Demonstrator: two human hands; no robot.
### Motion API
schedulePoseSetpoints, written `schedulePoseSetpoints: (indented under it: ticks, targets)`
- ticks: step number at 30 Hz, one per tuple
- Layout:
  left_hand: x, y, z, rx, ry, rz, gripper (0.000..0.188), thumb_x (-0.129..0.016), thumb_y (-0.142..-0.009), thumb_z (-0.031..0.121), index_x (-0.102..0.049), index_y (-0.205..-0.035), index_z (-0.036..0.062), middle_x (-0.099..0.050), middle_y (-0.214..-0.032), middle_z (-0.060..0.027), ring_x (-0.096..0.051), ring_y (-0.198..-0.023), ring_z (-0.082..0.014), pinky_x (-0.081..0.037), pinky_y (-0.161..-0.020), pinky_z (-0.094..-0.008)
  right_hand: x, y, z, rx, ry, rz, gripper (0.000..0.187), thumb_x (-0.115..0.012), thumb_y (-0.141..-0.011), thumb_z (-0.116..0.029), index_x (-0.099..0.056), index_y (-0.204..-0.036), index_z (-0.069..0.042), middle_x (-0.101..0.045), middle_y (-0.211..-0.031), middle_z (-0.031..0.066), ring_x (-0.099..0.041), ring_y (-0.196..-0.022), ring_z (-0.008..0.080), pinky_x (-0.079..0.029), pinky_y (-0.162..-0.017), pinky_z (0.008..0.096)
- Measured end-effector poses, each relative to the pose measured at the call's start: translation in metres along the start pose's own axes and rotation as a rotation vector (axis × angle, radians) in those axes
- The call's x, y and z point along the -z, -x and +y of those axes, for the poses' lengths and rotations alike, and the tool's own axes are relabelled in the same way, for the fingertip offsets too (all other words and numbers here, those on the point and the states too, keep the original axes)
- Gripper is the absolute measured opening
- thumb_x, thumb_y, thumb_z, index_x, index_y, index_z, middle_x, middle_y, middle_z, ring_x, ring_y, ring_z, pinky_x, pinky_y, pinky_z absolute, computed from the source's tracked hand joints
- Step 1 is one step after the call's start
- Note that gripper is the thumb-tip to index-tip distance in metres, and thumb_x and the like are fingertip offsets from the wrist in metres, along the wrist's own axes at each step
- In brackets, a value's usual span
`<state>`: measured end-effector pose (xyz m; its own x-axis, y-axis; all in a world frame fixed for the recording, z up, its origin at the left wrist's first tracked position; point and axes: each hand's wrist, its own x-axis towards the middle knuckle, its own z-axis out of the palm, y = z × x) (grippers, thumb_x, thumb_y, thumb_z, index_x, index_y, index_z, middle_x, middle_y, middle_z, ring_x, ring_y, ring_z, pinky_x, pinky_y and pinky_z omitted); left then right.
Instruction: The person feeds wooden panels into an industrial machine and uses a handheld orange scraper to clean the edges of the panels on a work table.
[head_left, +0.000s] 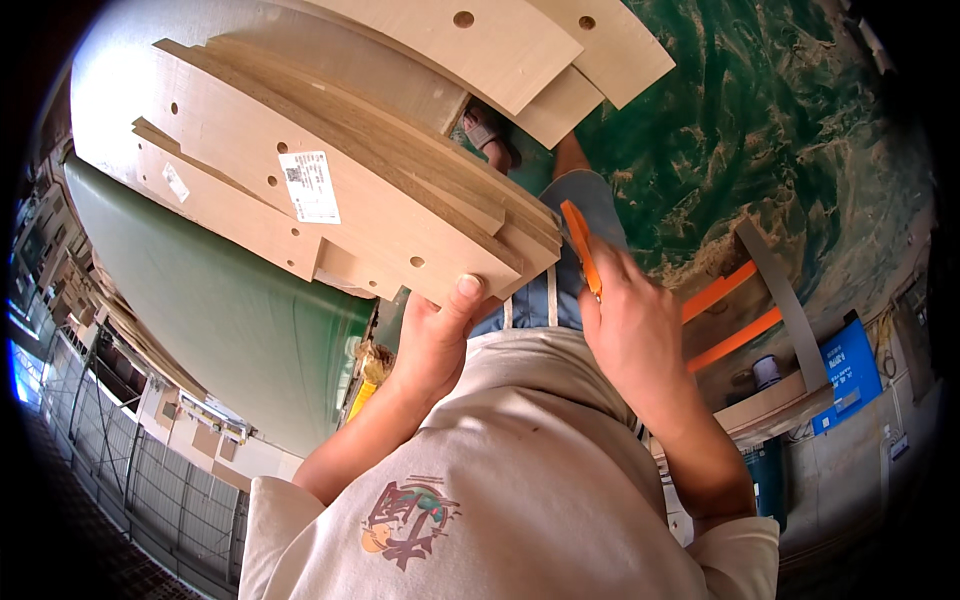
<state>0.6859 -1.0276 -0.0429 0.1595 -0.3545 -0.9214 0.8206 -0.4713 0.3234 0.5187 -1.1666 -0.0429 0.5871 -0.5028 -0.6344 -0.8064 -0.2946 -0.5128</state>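
A stack of pale wooden boards (380, 215) with drilled holes lies tilted across the upper left, and a white label (310, 187) is stuck on the top one. My left hand (440, 335) grips the near end of the stack, thumb pressed on the top face and fingers out of sight underneath. In my right hand (637, 335) is a slim orange hand tool (581, 240), pointing up toward the boards' right end. The tool's tip is close to the board edges; whether it touches them I cannot tell.
More holed boards (480, 50) rest at the top. A green-sided surface (240, 310) runs under the stack at left. On the right, a curved frame with orange bars (735, 340) stands on the dusty green floor (730, 110), near a blue box (850, 375).
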Motion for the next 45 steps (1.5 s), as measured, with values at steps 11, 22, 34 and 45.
schedulePoseSetpoints:
  ticks: [11, 22, 34, 45]
  targets:
    - [0.006, -0.004, 0.003, 0.046, 0.02, -0.03, 0.088, -0.084, -0.086, 0.047, -0.041, -0.148, 0.0017, -0.054, -0.141, -0.0135, -0.054, -0.133, -0.028, -0.044, -0.114, -0.0486, 0.003, -0.002, -0.002, -0.062, -0.031, -0.037, 0.042, -0.064, -0.088, -0.01, -0.059, -0.129, -0.002, -0.071, -0.112, 0.0175, -0.071, -0.09, 0.0403, -0.057, -0.077, 0.0487]
    - [0.009, -0.009, 0.0, 0.007, -0.056, -0.048, 0.095, -0.085, -0.081, 0.056, -0.043, -0.147, 0.0013, -0.056, -0.14, -0.0127, -0.058, -0.13, -0.027, -0.052, -0.108, -0.0462, -0.016, -0.008, 0.027, -0.047, -0.137, 0.042, 0.039, -0.067, -0.087, -0.012, -0.061, -0.125, -0.005, -0.072, -0.1, 0.0187, -0.071, -0.082, 0.0412, -0.058, -0.072, 0.0502]
    - [0.006, -0.006, 0.005, 0.029, 0.012, -0.038, 0.09, -0.086, -0.084, 0.047, -0.043, -0.146, -0.0007, -0.055, -0.138, -0.0139, -0.054, -0.13, -0.0272, -0.046, -0.112, -0.0477, 0.006, -0.009, 0.002, 0.002, -0.053, -0.03, 0.04, -0.066, -0.088, -0.013, -0.058, -0.126, -0.002, -0.071, -0.107, 0.0176, -0.073, -0.081, 0.0385, -0.059, -0.07, 0.0472]
    - [0.007, -0.009, 0.001, 0.003, -0.042, -0.038, 0.095, -0.084, -0.083, 0.056, -0.041, -0.148, 0.0014, -0.055, -0.141, -0.013, -0.057, -0.131, -0.0283, -0.051, -0.109, -0.0481, 0.009, -0.014, 0.006, -0.034, -0.091, -0.07, 0.038, -0.064, -0.088, -0.011, -0.061, -0.125, -0.003, -0.071, -0.105, 0.0187, -0.071, -0.085, 0.0402, -0.057, -0.073, 0.0487]
